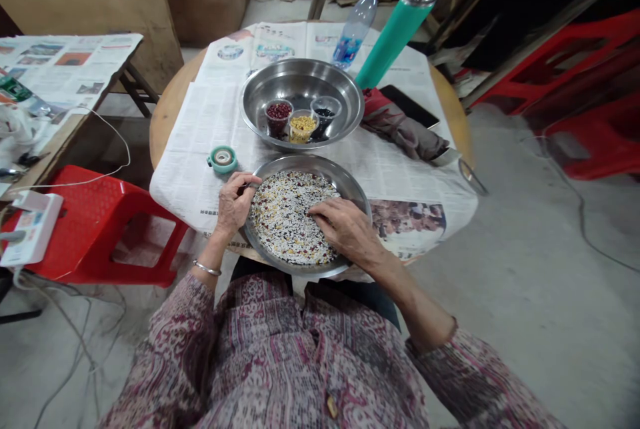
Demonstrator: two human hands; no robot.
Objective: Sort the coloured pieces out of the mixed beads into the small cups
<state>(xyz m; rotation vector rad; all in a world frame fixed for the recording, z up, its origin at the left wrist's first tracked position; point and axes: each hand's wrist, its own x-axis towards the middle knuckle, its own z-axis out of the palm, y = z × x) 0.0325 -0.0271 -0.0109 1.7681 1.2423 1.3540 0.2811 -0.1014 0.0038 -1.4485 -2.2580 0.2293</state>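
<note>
A shallow steel tray [356,190] sits at the table's near edge, spread with mixed white, yellow, dark red and black grains and beans [283,219]. My left hand [234,205] grips the tray's left rim between thumb and fingers. Over the right part of the mix, my right hand [345,227] is closed in a pinch at the grains; what lies between its fingertips is hidden. Behind the tray stands a deeper steel basin [249,92]. Inside it are clear cups of red beans [278,115], yellow kernels [303,125] and black beans [325,112].
Newspaper [185,129] covers the round table. A green tape roll [223,159] lies left of the basin. Toward the back right are a plastic bottle [356,25], a teal flask [395,39], a phone [410,107] and a folded umbrella [400,129]. A red stool [110,222] stands left.
</note>
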